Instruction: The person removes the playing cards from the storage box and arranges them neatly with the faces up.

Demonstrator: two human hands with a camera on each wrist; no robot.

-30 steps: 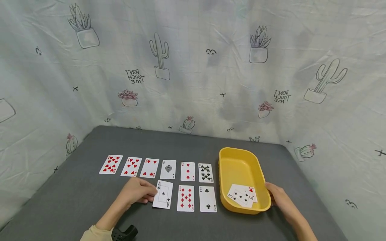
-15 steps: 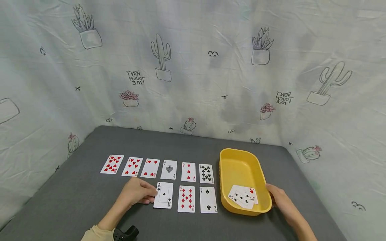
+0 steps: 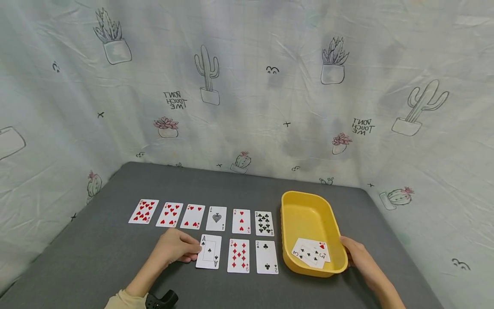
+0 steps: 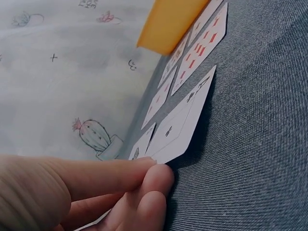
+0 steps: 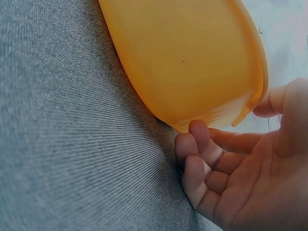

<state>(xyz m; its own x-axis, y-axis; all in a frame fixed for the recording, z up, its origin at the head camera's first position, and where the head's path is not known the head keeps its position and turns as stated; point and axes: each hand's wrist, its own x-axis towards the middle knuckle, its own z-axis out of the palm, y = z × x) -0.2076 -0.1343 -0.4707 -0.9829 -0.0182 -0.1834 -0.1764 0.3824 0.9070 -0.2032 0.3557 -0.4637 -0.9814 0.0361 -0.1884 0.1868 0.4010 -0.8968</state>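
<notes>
My left hand [image 3: 174, 246] pinches the left edge of the ace of clubs [image 3: 209, 252] between thumb and fingers. In the left wrist view that card [image 4: 180, 125] is tilted, its near edge raised off the grey cloth. To its right lie the nine of diamonds [image 3: 238, 255] and the two of clubs [image 3: 266, 257]. My right hand [image 3: 360, 262] holds the right side of a yellow tray [image 3: 306, 210], thumb at the rim and fingers curled against the outer wall. Inside the tray, a three of clubs [image 3: 308, 253] overlaps a red heart card [image 3: 323, 248].
Behind these lies a row of several face-up cards, from a heart card [image 3: 143, 211] at the left past the ace of spades [image 3: 216, 218] to a club card [image 3: 264, 223] beside the tray. A cactus-print curtain [image 3: 247, 107] encloses the grey table [image 3: 220, 184].
The ace of clubs has sunk slightly lower toward the table in my left hand. My right hand keeps its hold on the tray. The whole view has shifted a little.
</notes>
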